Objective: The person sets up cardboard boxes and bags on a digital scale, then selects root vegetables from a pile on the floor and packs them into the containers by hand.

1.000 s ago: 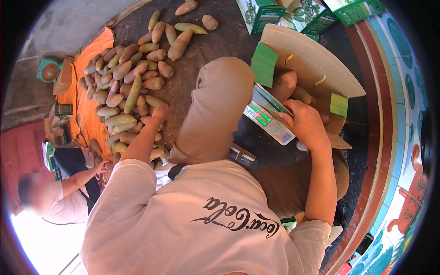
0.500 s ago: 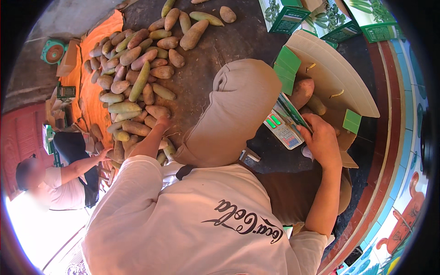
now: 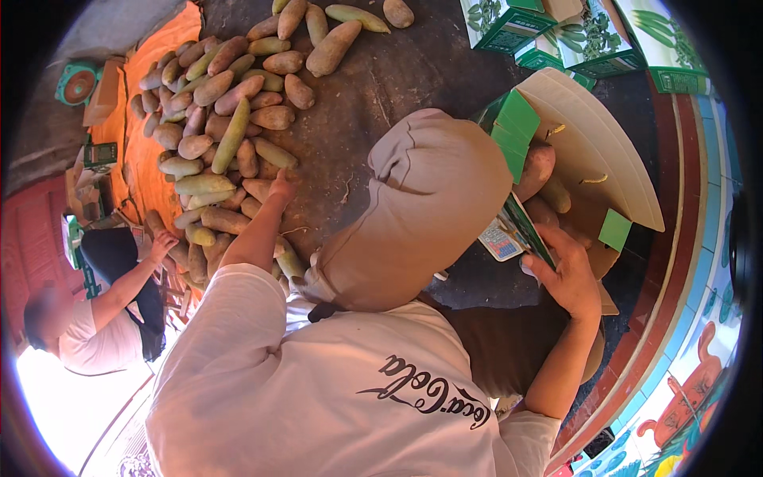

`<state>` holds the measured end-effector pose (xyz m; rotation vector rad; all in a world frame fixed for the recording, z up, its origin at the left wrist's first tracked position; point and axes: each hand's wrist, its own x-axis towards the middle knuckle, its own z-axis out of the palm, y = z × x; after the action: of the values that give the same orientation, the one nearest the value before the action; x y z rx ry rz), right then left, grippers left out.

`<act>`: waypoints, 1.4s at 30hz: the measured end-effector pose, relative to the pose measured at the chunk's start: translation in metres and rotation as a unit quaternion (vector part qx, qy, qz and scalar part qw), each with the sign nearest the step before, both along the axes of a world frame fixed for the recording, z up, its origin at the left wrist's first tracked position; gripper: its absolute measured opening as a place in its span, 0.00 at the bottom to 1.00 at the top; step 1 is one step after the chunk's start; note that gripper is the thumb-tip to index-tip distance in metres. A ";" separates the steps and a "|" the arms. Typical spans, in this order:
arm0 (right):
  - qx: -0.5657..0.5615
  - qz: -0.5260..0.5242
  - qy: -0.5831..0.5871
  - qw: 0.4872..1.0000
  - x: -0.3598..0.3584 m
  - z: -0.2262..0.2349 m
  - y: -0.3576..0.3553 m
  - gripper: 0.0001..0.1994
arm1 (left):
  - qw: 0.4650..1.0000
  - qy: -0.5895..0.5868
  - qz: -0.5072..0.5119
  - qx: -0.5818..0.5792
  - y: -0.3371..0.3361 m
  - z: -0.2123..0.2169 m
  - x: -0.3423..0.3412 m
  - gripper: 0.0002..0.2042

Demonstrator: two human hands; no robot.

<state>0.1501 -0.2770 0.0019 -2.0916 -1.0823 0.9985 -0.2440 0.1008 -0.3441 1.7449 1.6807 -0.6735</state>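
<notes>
A large pile of elongated brown and green vegetables, with smooth, tuber-like shapes, lies to the left. My left hand reaches to the pile's right edge, close to the lower end of a greenish-brown vegetable. Its fingertips are too unclear to show a grip. On the right, my right hand pinches the near wall of an open cardboard box, thumb outside and fingers inside. Several brown vegetables lie in the box. Under its left side shows a scale's keypad; my knee hides the display.
My bent knee rises between pile and box. Green-and-white printed cartons stand at the far right. Another person sits at the left, a hand near the pile. An orange sheet runs behind the pile. A tiled wall curves along the right.
My left hand has moved farther up the pile's edge, away from a brown vegetable. My knee has swung right, covering the scale's display. The other person's hand has lifted. My right hand keeps the box wall.
</notes>
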 end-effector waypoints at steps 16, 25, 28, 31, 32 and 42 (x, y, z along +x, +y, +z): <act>-0.100 -0.013 0.049 0.994 0.021 0.009 0.000 0.31 | 0.970 -0.122 0.190 -0.086 0.012 -0.023 0.076 0.38; -0.100 0.018 0.069 0.992 0.026 -0.001 0.017 0.30 | 0.994 -0.058 0.081 0.043 0.034 -0.100 0.027 0.27; -0.095 0.012 0.030 0.995 0.025 0.008 0.004 0.29 | 0.989 -0.045 0.126 0.059 0.004 -0.028 0.077 0.24; -0.089 0.037 0.006 0.995 0.024 0.004 0.013 0.27 | 0.988 -0.105 0.042 0.106 -0.006 -0.025 0.029 0.21; -0.086 0.039 -0.002 0.996 0.023 0.003 0.014 0.27 | 0.987 -0.125 0.069 0.074 -0.016 -0.024 0.019 0.19; -0.067 0.032 -0.066 0.995 0.012 0.007 0.006 0.21 | 0.910 -0.306 0.261 -0.104 -0.115 0.113 0.043 0.11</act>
<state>0.1623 -0.2714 0.0090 -2.2713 -1.1830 0.9999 -0.2011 -0.0144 -0.2312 1.1088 1.4539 -0.0359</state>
